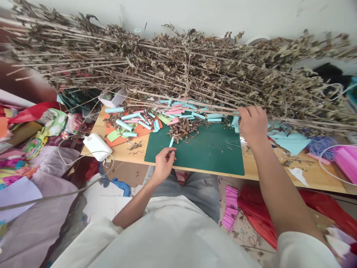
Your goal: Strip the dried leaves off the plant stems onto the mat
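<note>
My left hand (165,163) is at the front edge of the green cutting mat (214,149), its fingers closed on a small light-blue paper tube (171,142) that points away from me. Just beyond the tube's tip lies a heap of crumbled dry leaves (182,129). My right hand (253,123) reaches to the mat's far right corner, against the large bundle of dried stalks (195,67). Its fingers are curled, and what they grip is hidden. A light-blue paper piece (235,124) shows beside its thumb side. Several blue and pink paper tubes (125,125) lie scattered behind the mat.
The dried stalks span the whole back of the wooden table (253,169). A white power bank (97,146) with a cable sits at the left edge. Blue paper (290,141) and purple shredded strips (322,146) lie at right. Pink folded paper (230,208) is on the floor.
</note>
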Motion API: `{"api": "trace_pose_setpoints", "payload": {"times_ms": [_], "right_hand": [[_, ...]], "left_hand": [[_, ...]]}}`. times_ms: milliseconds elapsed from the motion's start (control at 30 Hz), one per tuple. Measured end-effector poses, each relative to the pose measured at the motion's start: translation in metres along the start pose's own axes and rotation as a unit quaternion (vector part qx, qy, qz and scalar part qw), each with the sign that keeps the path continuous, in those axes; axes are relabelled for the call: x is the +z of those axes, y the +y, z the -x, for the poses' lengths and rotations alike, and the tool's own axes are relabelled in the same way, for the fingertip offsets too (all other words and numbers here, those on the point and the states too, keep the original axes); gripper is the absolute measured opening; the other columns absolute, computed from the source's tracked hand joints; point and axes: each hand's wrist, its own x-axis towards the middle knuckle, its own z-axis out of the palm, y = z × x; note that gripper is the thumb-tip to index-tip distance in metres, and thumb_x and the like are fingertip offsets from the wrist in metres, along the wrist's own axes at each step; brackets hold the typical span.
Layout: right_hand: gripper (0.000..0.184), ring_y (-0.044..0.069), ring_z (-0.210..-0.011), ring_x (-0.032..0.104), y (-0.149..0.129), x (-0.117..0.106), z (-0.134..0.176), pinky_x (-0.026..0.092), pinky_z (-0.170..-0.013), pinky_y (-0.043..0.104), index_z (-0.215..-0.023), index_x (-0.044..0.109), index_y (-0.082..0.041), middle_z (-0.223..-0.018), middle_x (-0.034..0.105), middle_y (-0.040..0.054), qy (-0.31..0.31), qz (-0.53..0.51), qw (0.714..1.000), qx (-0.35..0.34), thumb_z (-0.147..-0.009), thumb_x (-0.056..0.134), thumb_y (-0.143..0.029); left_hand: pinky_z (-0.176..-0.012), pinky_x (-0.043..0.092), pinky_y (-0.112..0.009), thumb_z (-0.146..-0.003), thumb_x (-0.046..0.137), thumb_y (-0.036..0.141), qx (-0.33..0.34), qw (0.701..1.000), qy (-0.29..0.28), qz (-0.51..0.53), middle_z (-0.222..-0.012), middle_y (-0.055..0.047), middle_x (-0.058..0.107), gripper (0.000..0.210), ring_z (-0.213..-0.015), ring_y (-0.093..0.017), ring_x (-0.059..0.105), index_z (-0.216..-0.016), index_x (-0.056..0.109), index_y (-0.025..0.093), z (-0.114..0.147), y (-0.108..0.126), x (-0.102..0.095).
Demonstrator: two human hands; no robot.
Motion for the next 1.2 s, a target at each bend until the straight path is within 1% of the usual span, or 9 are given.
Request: {"api": "trace_pose_setpoints", "payload": {"times_ms": [133, 267, 400, 500, 600, 700, 867, 1033, 1200], "right_hand": [[0.039, 0.025, -0.103, 0.042, 0.000, 0.004, 0.001, 0.024, -0.083, 0.037, -0.123, 0.064, -0.016, -0.113, 0.064, 0.0185, 0.005, -0.017, 1.000, -0.022, -0.099, 0.033, -0.020], [0.035, 0.025, -0.101, 0.045, 0.005, 0.011, 0.005, 0.027, -0.082, 0.037, -0.119, 0.065, -0.015, -0.109, 0.065, 0.0174, 0.031, -0.003, 0.999, -0.028, -0.096, 0.039, -0.020], [0.034, 0.025, -0.098, 0.048, -0.001, 0.015, 0.007, 0.031, -0.080, 0.036, -0.118, 0.065, -0.018, -0.107, 0.066, 0.0138, 0.077, 0.016, 0.996, -0.035, -0.096, 0.038, -0.021], [0.036, 0.024, -0.097, 0.050, -0.016, 0.018, 0.005, 0.033, -0.080, 0.035, -0.118, 0.064, -0.020, -0.105, 0.065, 0.0117, 0.092, 0.009, 0.995, -0.049, -0.098, 0.033, -0.020], [0.038, 0.025, -0.097, 0.050, -0.028, 0.022, 0.000, 0.034, -0.079, 0.035, -0.120, 0.062, -0.020, -0.105, 0.064, 0.0115, 0.082, 0.004, 0.995, -0.057, -0.097, 0.031, -0.019], [0.038, 0.025, -0.097, 0.050, -0.034, 0.025, -0.004, 0.034, -0.079, 0.036, -0.122, 0.061, -0.021, -0.107, 0.063, 0.0118, 0.074, -0.004, 0.996, -0.051, -0.097, 0.032, -0.018], [0.039, 0.025, -0.099, 0.049, -0.038, 0.027, -0.009, 0.034, -0.080, 0.035, -0.124, 0.059, -0.022, -0.108, 0.062, 0.0116, 0.066, -0.022, 0.996, -0.050, -0.097, 0.032, -0.018], [0.038, 0.025, -0.099, 0.049, -0.049, 0.025, -0.016, 0.035, -0.081, 0.036, -0.123, 0.060, -0.021, -0.108, 0.062, 0.0116, 0.071, -0.036, 0.996, -0.039, -0.098, 0.031, -0.019], [0.040, 0.026, -0.102, 0.049, -0.063, 0.021, -0.020, 0.035, -0.084, 0.036, -0.126, 0.058, -0.023, -0.111, 0.061, 0.0117, 0.056, -0.046, 0.996, -0.051, -0.098, 0.029, -0.019]], "left_hand": [[-0.059, 0.053, -0.021, -0.091, 0.055, 0.036, -0.008, 0.999, 0.019, 0.046, -0.086, -0.006, 0.070, 0.026, -0.064, -0.010, 0.063, -0.102, 0.068, 0.016, -0.006, 0.008, -0.008], [-0.054, 0.053, -0.020, -0.088, 0.059, 0.038, 0.020, 0.987, 0.095, 0.128, -0.097, -0.008, 0.072, 0.030, -0.059, -0.009, 0.062, -0.108, 0.066, 0.016, -0.033, 0.019, -0.036], [-0.060, 0.057, -0.025, -0.091, 0.055, 0.041, 0.061, 0.988, 0.111, 0.084, -0.105, -0.011, 0.073, 0.035, -0.065, -0.012, 0.067, -0.112, 0.066, 0.016, -0.068, 0.028, -0.056], [-0.083, 0.059, -0.036, -0.095, 0.050, 0.037, 0.167, 0.981, 0.055, -0.086, -0.115, -0.013, 0.071, 0.034, -0.093, -0.021, 0.071, -0.116, 0.067, 0.016, -0.088, 0.035, -0.046], [-0.114, 0.039, -0.048, -0.097, 0.044, 0.027, 0.292, 0.914, -0.023, -0.280, -0.137, -0.014, 0.061, 0.037, -0.135, -0.028, 0.049, -0.127, 0.062, 0.016, -0.105, 0.043, -0.019], [-0.119, 0.028, -0.053, -0.098, 0.042, 0.025, 0.309, 0.859, -0.052, -0.405, -0.152, -0.015, 0.044, 0.044, -0.148, -0.031, 0.029, -0.139, 0.052, 0.015, -0.123, 0.047, 0.006], [-0.114, 0.036, -0.047, -0.098, 0.039, 0.021, 0.272, 0.816, -0.073, -0.505, -0.146, -0.017, 0.050, 0.043, -0.138, -0.031, 0.044, -0.139, 0.052, 0.014, -0.151, 0.053, 0.026], [-0.086, 0.053, -0.042, -0.095, 0.048, 0.020, 0.182, 0.817, -0.102, -0.537, -0.106, -0.017, 0.071, 0.026, -0.102, -0.031, 0.068, -0.109, 0.070, 0.016, -0.168, 0.070, 0.030], [-0.083, 0.052, -0.042, -0.094, 0.049, 0.018, 0.207, 0.832, -0.066, -0.510, -0.097, -0.019, 0.073, 0.025, -0.094, -0.032, 0.069, -0.103, 0.072, 0.013, -0.176, 0.069, 0.029]]}}
